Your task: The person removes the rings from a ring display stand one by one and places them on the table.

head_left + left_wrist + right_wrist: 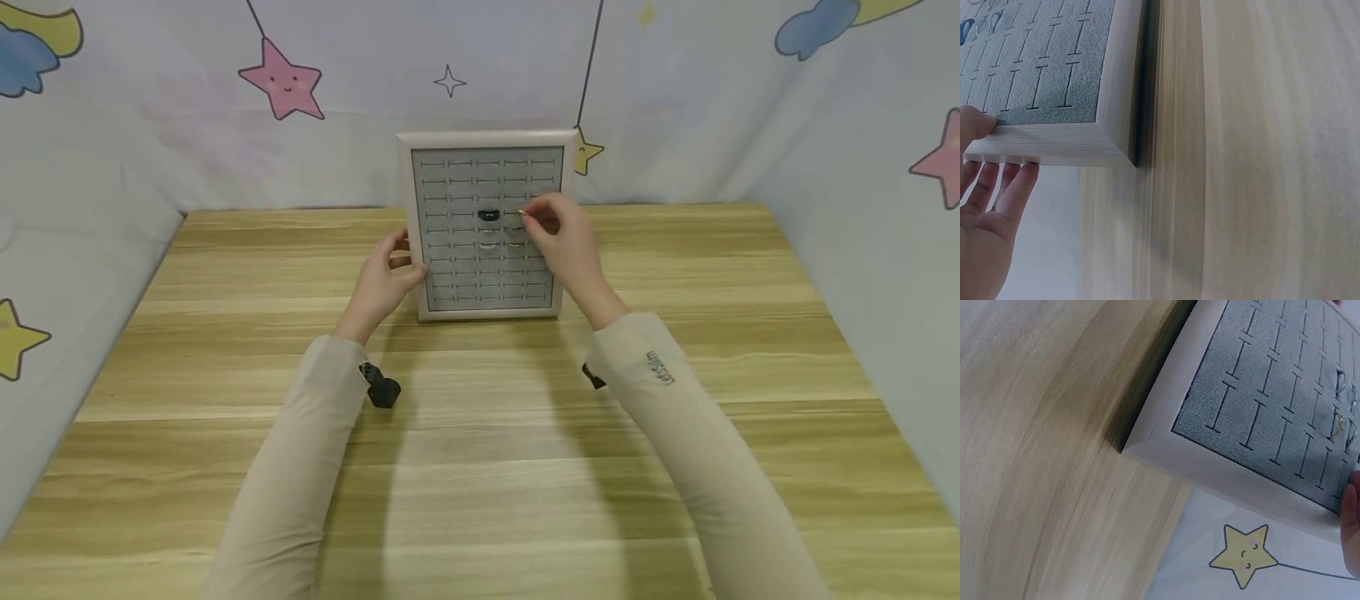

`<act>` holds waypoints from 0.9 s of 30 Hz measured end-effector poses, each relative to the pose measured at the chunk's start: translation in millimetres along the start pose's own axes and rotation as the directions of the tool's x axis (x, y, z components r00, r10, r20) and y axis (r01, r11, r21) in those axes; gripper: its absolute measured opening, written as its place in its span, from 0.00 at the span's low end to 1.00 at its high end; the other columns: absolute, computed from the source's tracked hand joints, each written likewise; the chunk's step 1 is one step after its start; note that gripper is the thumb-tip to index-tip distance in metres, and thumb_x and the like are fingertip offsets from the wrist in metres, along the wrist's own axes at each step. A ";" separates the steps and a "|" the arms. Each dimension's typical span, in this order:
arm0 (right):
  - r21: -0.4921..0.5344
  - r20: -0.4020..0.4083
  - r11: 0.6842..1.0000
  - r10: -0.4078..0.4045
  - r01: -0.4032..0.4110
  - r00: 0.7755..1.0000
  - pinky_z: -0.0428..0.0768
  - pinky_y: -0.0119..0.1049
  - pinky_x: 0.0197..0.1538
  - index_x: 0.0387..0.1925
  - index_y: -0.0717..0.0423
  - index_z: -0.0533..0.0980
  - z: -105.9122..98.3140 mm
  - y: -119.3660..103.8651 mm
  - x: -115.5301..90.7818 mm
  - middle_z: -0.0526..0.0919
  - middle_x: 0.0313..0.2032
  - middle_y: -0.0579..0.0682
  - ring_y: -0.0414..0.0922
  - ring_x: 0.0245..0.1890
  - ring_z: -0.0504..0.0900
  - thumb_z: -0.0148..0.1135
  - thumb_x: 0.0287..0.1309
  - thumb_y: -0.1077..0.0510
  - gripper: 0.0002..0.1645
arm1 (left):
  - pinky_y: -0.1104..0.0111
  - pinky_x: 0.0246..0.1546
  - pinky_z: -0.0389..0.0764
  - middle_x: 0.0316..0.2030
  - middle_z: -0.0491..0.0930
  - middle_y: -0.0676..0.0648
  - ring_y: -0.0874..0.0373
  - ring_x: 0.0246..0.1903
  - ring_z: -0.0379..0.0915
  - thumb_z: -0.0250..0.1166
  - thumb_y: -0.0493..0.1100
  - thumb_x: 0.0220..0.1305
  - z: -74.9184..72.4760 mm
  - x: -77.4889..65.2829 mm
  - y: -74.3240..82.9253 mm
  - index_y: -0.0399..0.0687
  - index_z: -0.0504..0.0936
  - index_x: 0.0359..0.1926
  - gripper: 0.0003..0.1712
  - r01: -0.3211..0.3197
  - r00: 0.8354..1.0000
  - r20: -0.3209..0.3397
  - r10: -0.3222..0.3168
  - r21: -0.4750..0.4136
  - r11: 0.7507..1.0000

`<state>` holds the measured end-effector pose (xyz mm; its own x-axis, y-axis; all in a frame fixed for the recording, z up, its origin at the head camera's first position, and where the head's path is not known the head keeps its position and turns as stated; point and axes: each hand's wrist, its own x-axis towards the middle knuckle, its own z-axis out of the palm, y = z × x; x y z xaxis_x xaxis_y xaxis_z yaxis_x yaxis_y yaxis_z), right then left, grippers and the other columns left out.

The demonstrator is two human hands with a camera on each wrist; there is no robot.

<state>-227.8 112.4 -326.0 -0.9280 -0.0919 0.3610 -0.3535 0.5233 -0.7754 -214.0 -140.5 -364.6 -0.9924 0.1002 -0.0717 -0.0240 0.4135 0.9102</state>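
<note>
A ring display board [450, 287] with a pale frame and grey slotted padding stands upright on the table. My left hand [380, 279] holds its left edge, thumb on the front and fingers behind, as the left wrist view confirms. With thumb and forefinger, my right hand [567, 242] pinches a small gold-coloured ring [522, 212] against the padding right of centre. A wide black ring [489, 216] sits in a slot left of those fingertips. Beneath it are two silvery rings, and a gold ring [1337, 426] sits lower in the right-hand column. In the right wrist view the pinching fingertips are mostly cut off.
The wood-grain table [480, 467] spreads in front of the board. Behind and beside it hangs a pale cloth [360, 167] printed with stars and clouds. A small black device [381, 389] is strapped at the left cuff, another at the right.
</note>
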 end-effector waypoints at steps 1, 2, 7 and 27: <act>0.028 0.004 0.999 0.021 -0.021 1.000 0.80 0.37 0.51 0.42 0.66 0.77 -1.4 0.4 0.2 0.81 0.44 0.59 0.50 0.45 0.79 0.59 0.63 0.62 0.10 | 0.55 0.61 0.75 0.66 0.62 0.39 0.44 0.65 0.64 0.60 0.39 0.66 -0.1 -0.1 0.0 0.47 0.51 0.74 0.40 0.003 1.000 0.000 -0.003 0.003 1.000; 0.056 0.007 0.997 0.047 -0.047 0.999 0.79 0.36 0.51 0.43 0.65 0.77 -2.9 1.0 0.5 0.81 0.44 0.59 0.48 0.45 0.79 0.59 0.63 0.61 0.11 | 0.55 0.61 0.75 0.66 0.62 0.39 0.44 0.65 0.64 0.60 0.39 0.66 -0.2 -0.2 0.1 0.47 0.51 0.74 0.40 0.005 1.000 -0.001 -0.005 0.005 1.000; 0.208 -0.011 0.963 0.177 -0.171 0.984 0.77 0.27 0.49 0.42 0.61 0.77 -12.8 5.1 1.8 0.81 0.40 0.48 0.37 0.41 0.77 0.61 0.62 0.58 0.11 | 0.55 0.61 0.75 0.66 0.62 0.40 0.44 0.65 0.64 0.60 0.39 0.66 -0.6 -0.2 -0.2 0.47 0.52 0.74 0.40 0.011 1.000 -0.008 -0.011 0.014 1.000; 0.624 -0.095 0.684 0.547 -0.378 0.832 0.81 0.19 0.34 0.36 0.57 0.76 -67.6 60.3 -8.8 0.78 0.26 0.41 0.33 0.26 0.81 0.60 0.60 0.65 0.03 | 0.55 0.60 0.76 0.65 0.63 0.39 0.45 0.64 0.65 0.60 0.38 0.65 0.3 -1.2 1.2 0.46 0.52 0.74 0.40 0.007 1.000 -0.013 -0.007 0.009 1.000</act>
<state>-233.0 202.0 -341.0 -0.9541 0.2900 -0.0743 0.0357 -0.1362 -0.9900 -212.8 -139.8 -363.6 -0.9937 0.0858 -0.0725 -0.0297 0.4222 0.9060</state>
